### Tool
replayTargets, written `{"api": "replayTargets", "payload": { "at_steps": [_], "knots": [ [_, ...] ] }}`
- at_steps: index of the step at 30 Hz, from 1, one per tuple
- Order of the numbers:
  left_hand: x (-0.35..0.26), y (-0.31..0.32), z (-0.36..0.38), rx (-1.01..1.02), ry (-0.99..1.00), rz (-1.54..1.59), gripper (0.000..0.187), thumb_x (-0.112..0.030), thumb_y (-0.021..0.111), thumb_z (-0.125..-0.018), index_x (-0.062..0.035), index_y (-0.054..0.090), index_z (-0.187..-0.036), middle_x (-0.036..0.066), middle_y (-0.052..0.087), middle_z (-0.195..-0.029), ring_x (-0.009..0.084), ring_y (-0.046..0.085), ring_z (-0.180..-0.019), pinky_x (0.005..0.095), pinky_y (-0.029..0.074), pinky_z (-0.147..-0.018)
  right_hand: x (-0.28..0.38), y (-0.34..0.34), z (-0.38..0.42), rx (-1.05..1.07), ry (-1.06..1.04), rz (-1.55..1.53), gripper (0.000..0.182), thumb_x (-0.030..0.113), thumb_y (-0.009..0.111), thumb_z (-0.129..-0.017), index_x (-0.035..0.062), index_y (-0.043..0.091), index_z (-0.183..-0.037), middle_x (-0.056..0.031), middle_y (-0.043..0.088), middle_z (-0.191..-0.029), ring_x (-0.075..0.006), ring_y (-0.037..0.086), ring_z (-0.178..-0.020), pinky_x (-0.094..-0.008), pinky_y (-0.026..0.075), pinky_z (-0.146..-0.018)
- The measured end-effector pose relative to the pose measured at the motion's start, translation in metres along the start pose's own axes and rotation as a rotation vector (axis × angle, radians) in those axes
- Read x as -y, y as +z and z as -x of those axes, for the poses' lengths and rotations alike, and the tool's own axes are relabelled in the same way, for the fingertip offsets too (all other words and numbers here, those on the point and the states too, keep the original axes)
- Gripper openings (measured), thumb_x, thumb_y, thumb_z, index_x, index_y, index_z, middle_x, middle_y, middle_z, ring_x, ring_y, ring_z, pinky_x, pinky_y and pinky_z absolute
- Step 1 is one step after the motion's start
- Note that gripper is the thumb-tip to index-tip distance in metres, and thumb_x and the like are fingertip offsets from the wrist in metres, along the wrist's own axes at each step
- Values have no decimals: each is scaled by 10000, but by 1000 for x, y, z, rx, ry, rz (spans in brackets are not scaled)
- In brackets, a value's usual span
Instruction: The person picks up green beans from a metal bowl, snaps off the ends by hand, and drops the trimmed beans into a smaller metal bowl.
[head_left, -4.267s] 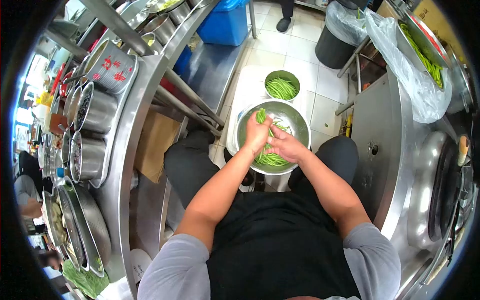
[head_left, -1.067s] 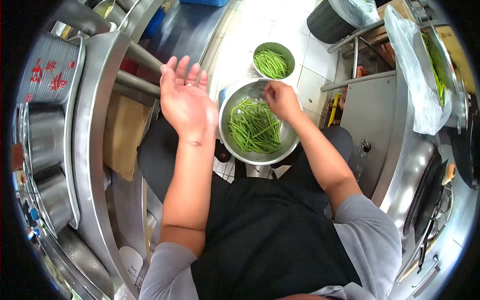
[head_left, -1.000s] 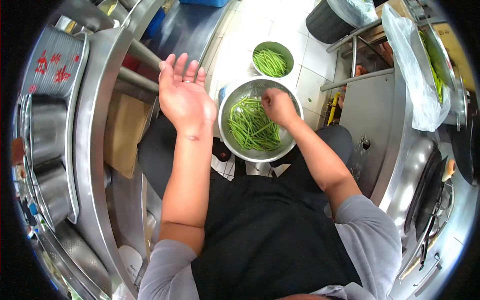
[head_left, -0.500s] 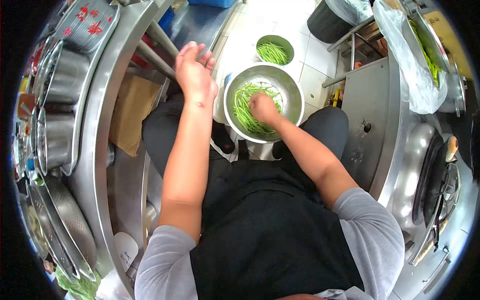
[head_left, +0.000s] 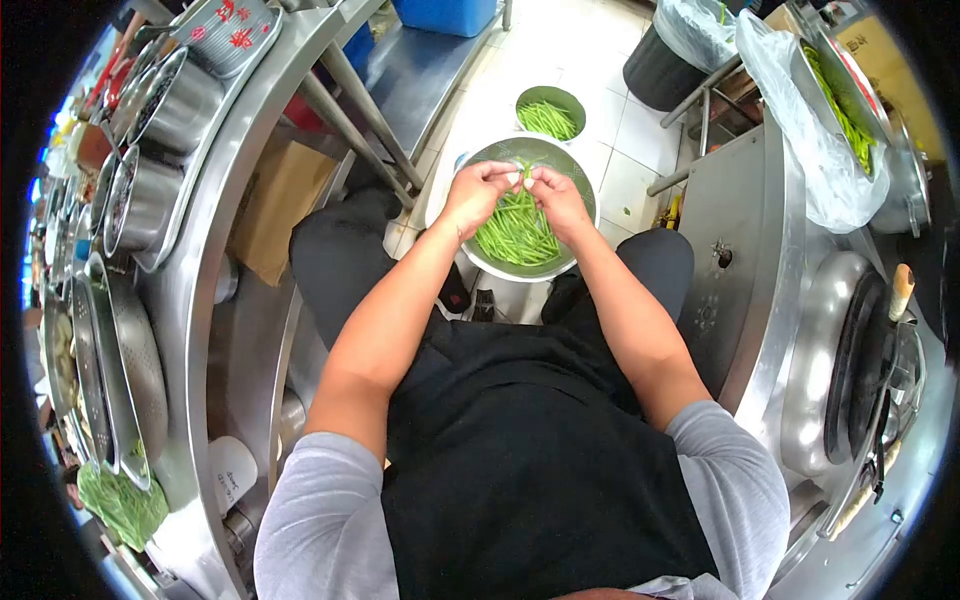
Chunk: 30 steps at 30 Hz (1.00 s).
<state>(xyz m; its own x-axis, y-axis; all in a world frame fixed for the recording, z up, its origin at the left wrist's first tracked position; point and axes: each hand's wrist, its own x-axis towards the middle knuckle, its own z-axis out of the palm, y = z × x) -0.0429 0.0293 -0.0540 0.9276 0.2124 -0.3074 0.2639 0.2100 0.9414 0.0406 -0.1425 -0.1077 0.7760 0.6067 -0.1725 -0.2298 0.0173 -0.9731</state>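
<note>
My left hand and my right hand meet above a large metal colander. Their fingertips pinch a green bean between them; its exact length is hard to make out. Below, a heap of long green beans fills the bottom of the colander, which sits between my knees. Just beyond its far rim stands a smaller round container with more green beans in it.
Steel counters flank me, with pots on the left and an upturned metal pan on the right. A plastic-lined black bin stands ahead. A plastic bag hangs at the right; cardboard leans at the left.
My left hand has come down from its raised, open position to the colander. My right hand has lifted out of the beans, and both now pinch a bean. The view has shifted slightly.
</note>
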Motion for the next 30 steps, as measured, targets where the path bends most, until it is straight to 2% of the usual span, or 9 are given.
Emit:
{"api": "replayTargets", "payload": {
  "at_steps": [4, 7, 11, 15, 17, 22, 26, 28, 30],
  "knots": [
    [5, 6, 6, -58, 133, -46, 256, -153, 740, -954, 6, 743, -1155, 26, 726, -931, 104, 639, -814, 251, 503, -752, 3, 10, 8, 2, -115, 99, 100, 110, 652, -1002, 29, 709, -1016, 11, 704, -883, -74, 605, -793, -241, 474, -743],
    [15, 0, 9, -183, 169, -229, 209, -183, 785, -920, 11, 765, -995, 47, 756, -902, 84, 643, -830, 261, 513, -780, 15, 16, 19, 36, -119, 283, 113, 117, 674, -985, 11, 704, -1010, 4, 697, -859, -68, 593, -767, -251, 478, -711],
    [29, -5, 15, -278, 197, -269, 185, -134, 729, -936, -3, 693, -811, -29, 598, -699, 71, 501, -655, 283, 422, -600, 1, 29, 20, 40, -153, 429, 152, 144, 690, -973, -1, 714, -1012, -25, 678, -814, -90, 583, -734, -281, 485, -686],
    [48, -18, 8, -321, 225, -175, 112, -94, 691, -953, -20, 728, -878, -23, 615, -738, 72, 515, -678, 276, 447, -610, 0, 47, 23, -54, -306, 567, 198, 187, 673, -987, -6, 718, -991, -75, 663, -794, -159, 607, -758, -327, 496, -736],
    [32, -20, 21, -308, 192, -75, 106, -87, 667, -976, -26, 753, -978, -10, 649, -787, 79, 548, -707, 274, 472, -637, 7, 50, 25, 21, -249, 578, 229, 212, 638, -1013, 2, 717, -967, -61, 666, -789, -151, 601, -748, -327, 496, -736],
    [32, -28, 48, -205, 107, -19, 215, -174, 623, -1051, -4, 728, -1129, 40, 720, -947, 94, 600, -764, 288, 512, -679, -3, 61, 28, 165, -9, 287, 245, 237, 611, -1048, 51, 701, -915, 11, 624, -750, -105, 541, -684, -280, 438, -656],
    [26, -28, 77, -169, 96, 167, 234, -178, 579, -1080, 10, 714, -1115, 44, 740, -1034, 112, 628, -804, 297, 545, -741, 7, 92, 47, 145, 260, -218, 247, 281, 619, -1057, 89, 681, -915, 40, 598, -759, -68, 478, -631, -241, 382, -599],
    [32, -32, 87, -196, 190, 135, 232, -176, 577, -1081, 15, 703, -1112, 50, 741, -1056, 113, 631, -844, 302, 547, -787, 9, 95, 51, 212, 299, -221, 225, 275, 630, -1052, 84, 676, -941, 31, 606, -780, -69, 491, -642, -238, 387, -600],
    [20, -35, 108, -118, 99, 333, 234, -174, 540, -1094, 9, 672, -1038, 30, 704, -950, 97, 607, -875, 300, 522, -808, 4, 93, 52, 269, 340, -220, 208, 268, 641, -1047, 79, 670, -966, 22, 614, -800, -71, 503, -653, -236, 393, -601]
  ]
}}
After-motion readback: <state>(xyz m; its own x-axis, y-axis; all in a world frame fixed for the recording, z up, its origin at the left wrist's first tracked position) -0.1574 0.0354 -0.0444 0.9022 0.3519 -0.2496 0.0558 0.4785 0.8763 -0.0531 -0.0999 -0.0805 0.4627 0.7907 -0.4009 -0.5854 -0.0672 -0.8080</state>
